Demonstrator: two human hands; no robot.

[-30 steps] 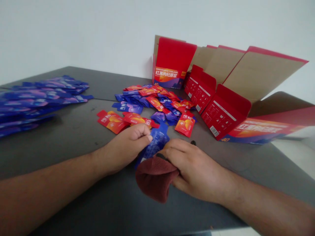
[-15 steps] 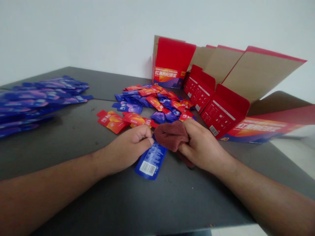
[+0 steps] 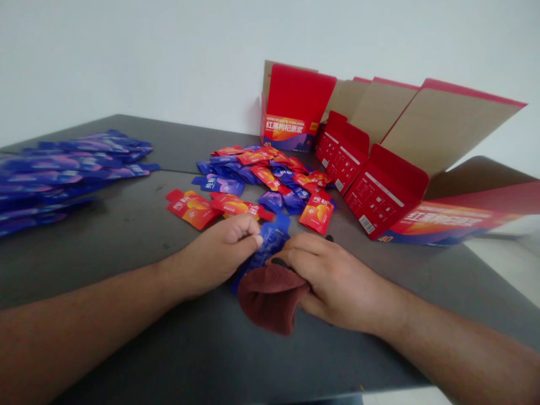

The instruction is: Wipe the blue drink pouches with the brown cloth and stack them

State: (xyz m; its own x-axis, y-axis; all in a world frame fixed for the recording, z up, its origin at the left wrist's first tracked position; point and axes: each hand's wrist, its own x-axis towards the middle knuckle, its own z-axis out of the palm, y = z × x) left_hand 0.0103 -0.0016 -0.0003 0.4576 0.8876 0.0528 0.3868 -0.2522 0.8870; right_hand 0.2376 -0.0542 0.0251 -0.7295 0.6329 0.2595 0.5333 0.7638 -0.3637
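Note:
My left hand [image 3: 219, 256] pinches the upper edge of a blue sachet [image 3: 270, 241] and holds it flat on the dark table [image 3: 126, 236]. My right hand [image 3: 337, 284] grips a dark red cloth [image 3: 270, 295], which lies over the near end of that sachet. Just beyond my hands lies a loose heap of red and blue sachets [image 3: 261, 177].
A stack of blue sachets [image 3: 63, 169] lies at the far left. Opened red cartons [image 3: 382, 194] with raised brown flaps stand and lie at the back right, one upright carton [image 3: 291, 115] behind the heap. The table's right edge runs near the cartons.
My right hand has drawn the cloth back toward me along the blue sachet, from its far end to its near end. My left hand has stayed on the sachet.

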